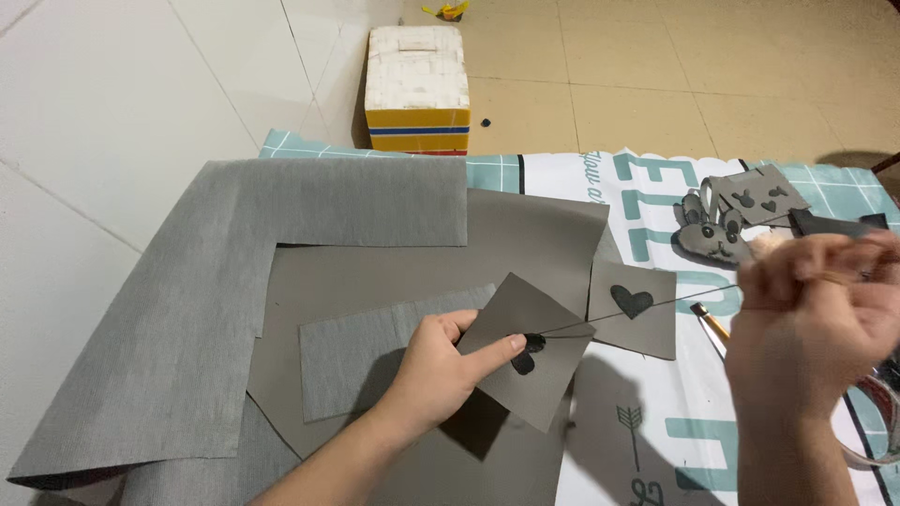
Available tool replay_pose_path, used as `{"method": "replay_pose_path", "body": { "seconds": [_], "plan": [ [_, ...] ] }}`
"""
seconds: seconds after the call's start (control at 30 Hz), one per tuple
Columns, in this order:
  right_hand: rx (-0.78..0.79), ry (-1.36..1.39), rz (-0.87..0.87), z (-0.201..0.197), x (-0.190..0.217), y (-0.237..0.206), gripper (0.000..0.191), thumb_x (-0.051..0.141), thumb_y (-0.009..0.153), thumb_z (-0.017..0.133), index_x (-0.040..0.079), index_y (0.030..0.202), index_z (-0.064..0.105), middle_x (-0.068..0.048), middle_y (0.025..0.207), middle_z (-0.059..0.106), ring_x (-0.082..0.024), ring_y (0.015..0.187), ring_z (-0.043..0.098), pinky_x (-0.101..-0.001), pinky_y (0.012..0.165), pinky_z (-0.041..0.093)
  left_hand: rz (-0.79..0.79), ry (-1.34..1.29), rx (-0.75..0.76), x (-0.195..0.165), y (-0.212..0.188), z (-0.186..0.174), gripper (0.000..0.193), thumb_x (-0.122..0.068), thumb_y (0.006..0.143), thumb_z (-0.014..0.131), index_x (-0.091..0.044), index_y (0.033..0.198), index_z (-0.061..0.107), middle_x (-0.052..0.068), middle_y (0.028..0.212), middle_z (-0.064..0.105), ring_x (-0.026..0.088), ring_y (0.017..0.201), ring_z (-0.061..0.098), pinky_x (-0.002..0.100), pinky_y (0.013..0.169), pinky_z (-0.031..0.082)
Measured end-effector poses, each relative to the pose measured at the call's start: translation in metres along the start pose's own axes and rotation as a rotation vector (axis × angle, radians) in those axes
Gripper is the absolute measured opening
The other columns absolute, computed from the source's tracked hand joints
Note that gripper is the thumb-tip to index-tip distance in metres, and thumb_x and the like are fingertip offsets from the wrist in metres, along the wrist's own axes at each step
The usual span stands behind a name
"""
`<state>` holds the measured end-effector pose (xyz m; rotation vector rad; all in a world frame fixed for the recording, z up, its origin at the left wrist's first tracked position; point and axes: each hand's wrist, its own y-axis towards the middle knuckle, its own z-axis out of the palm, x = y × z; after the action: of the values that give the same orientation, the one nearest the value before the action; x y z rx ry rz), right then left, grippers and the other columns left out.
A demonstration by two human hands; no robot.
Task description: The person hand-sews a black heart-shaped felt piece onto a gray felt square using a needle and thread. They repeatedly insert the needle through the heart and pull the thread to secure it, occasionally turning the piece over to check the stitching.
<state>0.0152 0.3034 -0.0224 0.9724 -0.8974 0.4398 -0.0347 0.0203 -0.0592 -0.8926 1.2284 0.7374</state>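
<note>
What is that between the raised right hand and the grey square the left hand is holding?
A thin dark thread runs taut from the right hand to the grey square, passing over a second grey piece with a black heart, in the head view.

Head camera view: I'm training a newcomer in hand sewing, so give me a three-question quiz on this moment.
1. True or false: the left hand holds a grey square with a dark heart.
2. What runs from that square to the right hand?
A) ribbon B) thread C) wire
3. What shape is on the second grey square lying flat?

Key: 1 true; 2 B, a thread; 3 heart.
</note>
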Motion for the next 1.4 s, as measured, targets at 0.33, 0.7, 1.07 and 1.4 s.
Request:
{"method": "replay_pose_path", "body": {
  "seconds": [0.33,0.7,1.07,1.4],
  "plan": [
    [0.735,-0.742,-0.008,0.064,0.012,-0.031,0.037,0.011,0.072,0.085,0.01,0.109,0.077,-0.004,0.072,0.067,-0.016,0.062,0.061,-0.0297,0.054,0.048,0.025,-0.025,0.012,-0.002,-0.001,0.001,0.021,-0.021,0.087,0.075,-0.001,0.093,0.079,0.006,0.081,0.079,0.011,0.073,0.071,0.026,0.07,0.058],
    [0.625,-0.82,-0.067,0.068,0.009,-0.033,0.017,-0.007,0.078,0.074,0.005,0.09,0.074,-0.004,0.081,0.073,-0.015,0.074,0.075,-0.0274,0.064,0.06,-0.003,0.035,-0.03,-0.002,-0.005,0.002,0.024,-0.023,0.086,0.077,0.0,0.089,0.079,0.005,0.079,0.078,0.01,0.07,0.07,0.026,0.067,0.057],
    [0.177,-0.943,-0.308,0.01,-0.001,-0.009,0.011,-0.012,0.108,0.07,-0.002,0.104,0.066,-0.01,0.092,0.069,-0.011,0.077,0.067,-0.0222,0.063,0.05,-0.033,0.046,-0.061,0.001,0.0,0.0,0.022,-0.022,0.085,0.078,0.0,0.09,0.078,0.006,0.081,0.078,0.009,0.071,0.069,0.026,0.067,0.056],
    [-0.017,-1.181,-0.322,-0.069,-0.035,0.017,0.01,0.005,0.117,0.059,-0.005,0.113,0.06,-0.014,0.094,0.065,-0.013,0.082,0.066,-0.0237,0.065,0.052,-0.117,0.192,-0.063,0.0,0.004,-0.002,0.029,-0.027,0.087,0.079,0.002,0.085,0.078,0.01,0.07,0.072,0.013,0.059,0.061,0.031,0.055,0.049]
  ]
}}
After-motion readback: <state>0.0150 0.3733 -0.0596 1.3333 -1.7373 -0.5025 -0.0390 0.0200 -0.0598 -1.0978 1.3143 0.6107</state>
